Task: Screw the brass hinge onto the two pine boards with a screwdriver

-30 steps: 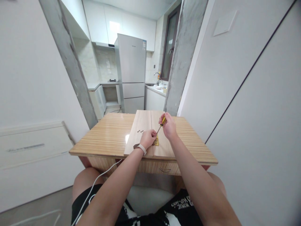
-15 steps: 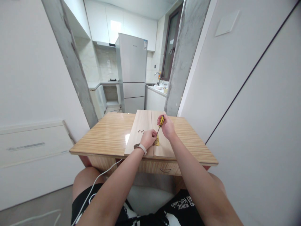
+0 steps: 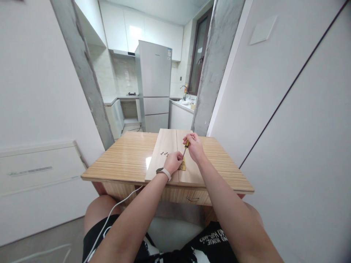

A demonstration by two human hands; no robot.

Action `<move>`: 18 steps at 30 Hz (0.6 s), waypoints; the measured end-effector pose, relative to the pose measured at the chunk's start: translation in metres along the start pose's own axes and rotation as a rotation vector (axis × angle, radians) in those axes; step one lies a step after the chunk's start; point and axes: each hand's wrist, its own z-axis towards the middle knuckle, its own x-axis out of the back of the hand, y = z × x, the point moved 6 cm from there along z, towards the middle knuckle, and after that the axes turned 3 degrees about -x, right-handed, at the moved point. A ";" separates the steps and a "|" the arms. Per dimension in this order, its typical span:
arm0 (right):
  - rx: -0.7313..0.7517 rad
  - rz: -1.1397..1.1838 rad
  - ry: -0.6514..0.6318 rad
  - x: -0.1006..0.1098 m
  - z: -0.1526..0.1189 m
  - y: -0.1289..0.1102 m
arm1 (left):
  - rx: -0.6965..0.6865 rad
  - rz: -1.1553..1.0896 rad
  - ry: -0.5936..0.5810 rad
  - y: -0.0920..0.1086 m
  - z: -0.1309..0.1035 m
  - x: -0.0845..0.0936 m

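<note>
Two pale wooden boards (image 3: 166,140) lie side by side on the table. Across their seam, near the front, is a yellow hinge-like metal plate (image 3: 182,166). My right hand (image 3: 194,146) is closed around the yellow and black handle of a screwdriver (image 3: 187,143), whose shaft slants down to the plate. My left hand (image 3: 174,161), with a watch on its wrist, has its fingers pinched at the screwdriver's tip; whatever is between them is too small to make out. Several screws (image 3: 163,153) lie on the left board, beyond my left hand.
The boards rest on a striped wooden table (image 3: 131,153) with a drawer handle (image 3: 192,199) at its front. A white cable (image 3: 120,201) runs from the table's front edge past my left leg. Behind the table stand a grey fridge (image 3: 156,69) and a sink counter.
My right hand's fingers have shifted higher around the screwdriver handle, covering its upper end. My left hand stays at the plate.
</note>
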 end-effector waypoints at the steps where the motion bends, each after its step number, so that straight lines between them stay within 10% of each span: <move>1: 0.002 0.003 -0.006 0.000 0.000 0.000 | -0.011 0.003 -0.005 0.001 0.000 0.001; 12: -0.009 0.014 -0.061 -0.001 0.001 0.004 | -0.067 0.495 -0.027 -0.015 0.005 0.065; 18: 0.002 0.024 -0.040 -0.002 0.000 0.004 | -0.040 0.678 -0.125 -0.039 -0.004 0.069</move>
